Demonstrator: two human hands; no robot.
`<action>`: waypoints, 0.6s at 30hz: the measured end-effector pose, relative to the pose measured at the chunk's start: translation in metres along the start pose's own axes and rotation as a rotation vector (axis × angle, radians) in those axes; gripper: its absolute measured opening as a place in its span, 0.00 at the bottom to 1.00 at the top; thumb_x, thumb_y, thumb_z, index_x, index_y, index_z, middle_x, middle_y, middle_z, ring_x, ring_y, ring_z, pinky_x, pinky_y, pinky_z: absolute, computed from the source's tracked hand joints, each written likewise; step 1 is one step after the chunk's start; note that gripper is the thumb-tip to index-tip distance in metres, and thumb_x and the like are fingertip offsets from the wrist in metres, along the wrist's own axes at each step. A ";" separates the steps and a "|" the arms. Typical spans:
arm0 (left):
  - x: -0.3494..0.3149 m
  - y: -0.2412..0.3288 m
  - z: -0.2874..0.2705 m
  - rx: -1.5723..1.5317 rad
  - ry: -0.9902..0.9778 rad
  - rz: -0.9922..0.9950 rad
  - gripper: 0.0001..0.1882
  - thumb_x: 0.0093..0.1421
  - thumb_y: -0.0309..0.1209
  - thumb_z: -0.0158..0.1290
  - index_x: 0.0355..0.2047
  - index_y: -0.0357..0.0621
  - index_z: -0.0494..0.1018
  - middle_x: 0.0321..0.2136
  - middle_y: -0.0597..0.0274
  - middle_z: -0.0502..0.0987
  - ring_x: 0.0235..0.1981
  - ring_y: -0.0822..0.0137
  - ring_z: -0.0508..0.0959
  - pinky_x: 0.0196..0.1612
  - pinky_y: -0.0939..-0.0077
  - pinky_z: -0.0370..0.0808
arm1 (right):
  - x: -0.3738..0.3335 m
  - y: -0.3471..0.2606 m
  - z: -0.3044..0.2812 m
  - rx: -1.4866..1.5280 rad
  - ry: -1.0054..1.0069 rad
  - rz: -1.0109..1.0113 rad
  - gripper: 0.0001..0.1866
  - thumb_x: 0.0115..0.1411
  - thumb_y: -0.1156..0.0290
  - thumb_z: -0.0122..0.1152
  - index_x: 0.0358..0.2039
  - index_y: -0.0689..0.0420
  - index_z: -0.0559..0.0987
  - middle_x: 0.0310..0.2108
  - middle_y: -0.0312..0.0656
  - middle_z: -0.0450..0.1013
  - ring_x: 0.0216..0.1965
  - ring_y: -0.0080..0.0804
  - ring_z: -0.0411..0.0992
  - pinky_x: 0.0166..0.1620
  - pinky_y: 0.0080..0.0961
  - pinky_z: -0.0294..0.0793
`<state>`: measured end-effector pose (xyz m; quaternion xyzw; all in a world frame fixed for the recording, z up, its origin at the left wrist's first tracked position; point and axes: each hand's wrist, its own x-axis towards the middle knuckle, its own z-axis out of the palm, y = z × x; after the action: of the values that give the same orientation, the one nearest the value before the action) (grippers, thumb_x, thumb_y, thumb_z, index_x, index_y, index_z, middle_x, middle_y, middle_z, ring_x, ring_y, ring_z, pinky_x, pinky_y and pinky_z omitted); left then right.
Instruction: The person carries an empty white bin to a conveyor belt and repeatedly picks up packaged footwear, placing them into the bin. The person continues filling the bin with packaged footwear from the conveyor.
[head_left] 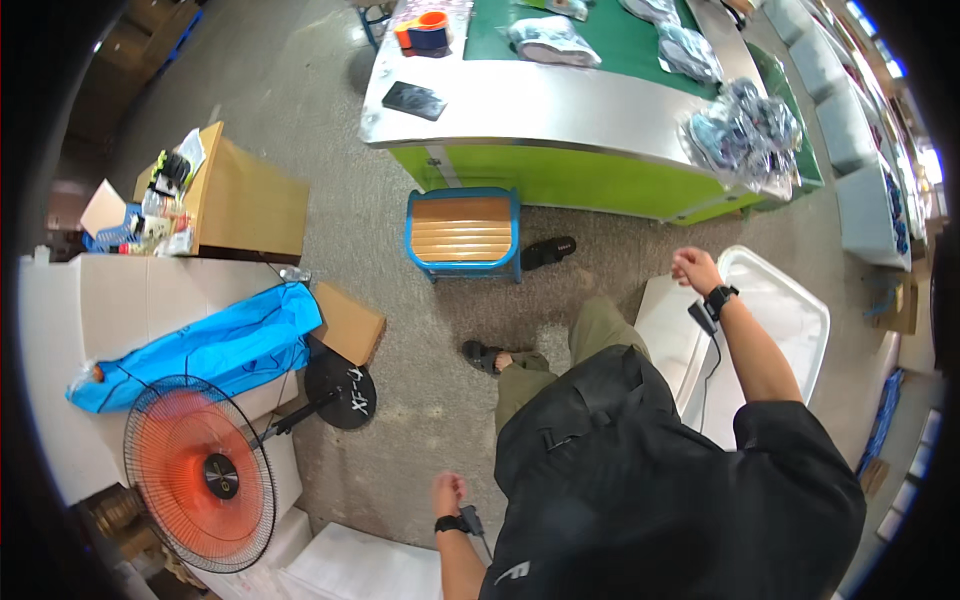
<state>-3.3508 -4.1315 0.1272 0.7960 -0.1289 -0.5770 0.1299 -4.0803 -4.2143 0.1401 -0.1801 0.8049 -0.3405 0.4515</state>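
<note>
Black shirt [650, 470] nearest, I see rough grey floor [410, 450], rounded white tub [788, 320], left hand [449, 490] and right hand [694, 268] curled, grips unclear.

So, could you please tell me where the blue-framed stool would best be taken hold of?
Probably by both side rails of the blue-framed stool, coming from the side away from the workbench. The rails flank the slatted seat and look unobstructed, while the opposite edge appears close to the workbench's green panel. Mind the black shoe by its right side.
</note>
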 end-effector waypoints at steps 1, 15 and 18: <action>0.008 0.006 -0.008 -0.004 0.017 -0.004 0.10 0.66 0.36 0.52 0.44 0.46 0.73 0.31 0.65 0.78 0.31 0.70 0.79 0.31 0.76 0.78 | -0.001 0.000 0.006 -0.004 -0.016 0.030 0.11 0.66 0.66 0.57 0.43 0.60 0.77 0.28 0.36 0.75 0.27 0.24 0.76 0.27 0.21 0.76; 0.004 0.055 0.044 -0.328 0.318 -0.029 0.13 0.66 0.41 0.49 0.33 0.44 0.71 0.27 0.61 0.78 0.26 0.65 0.79 0.27 0.69 0.79 | 0.179 -0.138 0.090 -0.280 -0.142 -0.247 0.11 0.63 0.66 0.58 0.37 0.62 0.80 0.24 0.40 0.76 0.23 0.29 0.75 0.27 0.27 0.75; -0.024 0.048 0.092 -0.280 0.228 -0.201 0.13 0.67 0.42 0.46 0.39 0.44 0.69 0.32 0.59 0.75 0.33 0.61 0.76 0.33 0.67 0.75 | 0.272 -0.208 0.073 -0.413 0.237 -0.522 0.17 0.58 0.59 0.62 0.40 0.59 0.79 0.33 0.45 0.79 0.34 0.45 0.77 0.40 0.38 0.76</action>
<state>-3.4484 -4.1727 0.1382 0.8391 0.0482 -0.5055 0.1950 -4.1659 -4.5515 0.0977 -0.4266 0.8304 -0.2931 0.2065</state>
